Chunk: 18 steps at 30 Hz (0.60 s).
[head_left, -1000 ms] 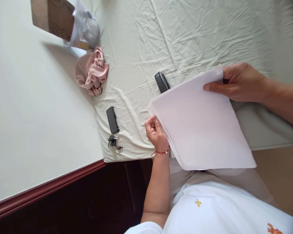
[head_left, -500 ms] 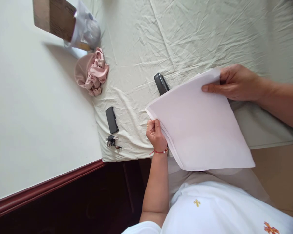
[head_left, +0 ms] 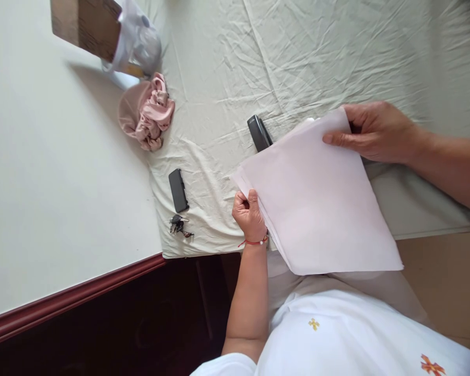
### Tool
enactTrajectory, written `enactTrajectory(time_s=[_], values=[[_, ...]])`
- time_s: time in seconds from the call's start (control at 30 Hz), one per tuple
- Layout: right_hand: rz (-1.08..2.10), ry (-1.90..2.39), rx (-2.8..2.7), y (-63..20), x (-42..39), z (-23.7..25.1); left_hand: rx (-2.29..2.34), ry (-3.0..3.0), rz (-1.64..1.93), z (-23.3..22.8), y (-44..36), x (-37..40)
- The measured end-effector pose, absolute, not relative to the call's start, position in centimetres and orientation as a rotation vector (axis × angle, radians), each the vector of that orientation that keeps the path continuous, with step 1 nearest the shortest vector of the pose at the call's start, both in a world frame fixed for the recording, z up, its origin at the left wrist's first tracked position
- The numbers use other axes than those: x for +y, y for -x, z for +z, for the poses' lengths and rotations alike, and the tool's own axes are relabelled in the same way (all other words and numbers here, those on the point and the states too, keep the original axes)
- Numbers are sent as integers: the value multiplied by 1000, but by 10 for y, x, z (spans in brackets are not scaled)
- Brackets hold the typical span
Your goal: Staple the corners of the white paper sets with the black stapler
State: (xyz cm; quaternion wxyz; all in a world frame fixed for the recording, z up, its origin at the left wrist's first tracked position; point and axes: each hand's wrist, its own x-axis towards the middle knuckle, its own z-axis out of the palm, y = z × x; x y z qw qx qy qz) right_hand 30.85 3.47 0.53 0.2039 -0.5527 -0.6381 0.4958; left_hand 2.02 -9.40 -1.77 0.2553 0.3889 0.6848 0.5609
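Note:
I hold a thin stack of white paper sheets [head_left: 317, 203] tilted over the edge of a bed covered by a wrinkled pale sheet [head_left: 297, 57]. My left hand [head_left: 249, 213], with a red bracelet at the wrist, is closed on the stack's lower left edge near its corner. My right hand [head_left: 376, 133] grips the upper right corner, thumb on top and fingers behind. A black stapler [head_left: 259, 133] lies on the sheet just beyond the paper's upper left edge, partly hidden by it.
A small black case [head_left: 178, 189] and a bunch of keys [head_left: 178, 225] lie near the bed's corner. A pink cloth [head_left: 147, 112] and a plastic bag [head_left: 137, 44] by a wooden piece [head_left: 84, 26] sit further back against the white wall [head_left: 55, 183].
The paper stack has shifted slightly and tilted a little more. My left hand has slid a bit along its edge; my right hand keeps its grip on the corner.

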Motion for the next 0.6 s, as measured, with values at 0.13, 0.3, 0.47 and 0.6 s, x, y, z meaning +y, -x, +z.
enactTrajectory(time_s=[0.13, 0.3, 0.47, 0.6], values=[[1369, 1570, -1815, -309, 35, 7, 1836, -1085, 1568, -17, -23, -93], [1320, 1602, -1860, -309, 35, 8, 1858, -1093, 1598, -18, -22, -91], [1333, 1646, -1877, -307, 35, 12, 1805, -1035, 1615, -18, -21, -91], [1328, 1675, -1870, -307, 36, 13, 1854, -1037, 1589, -19, -22, -92]])
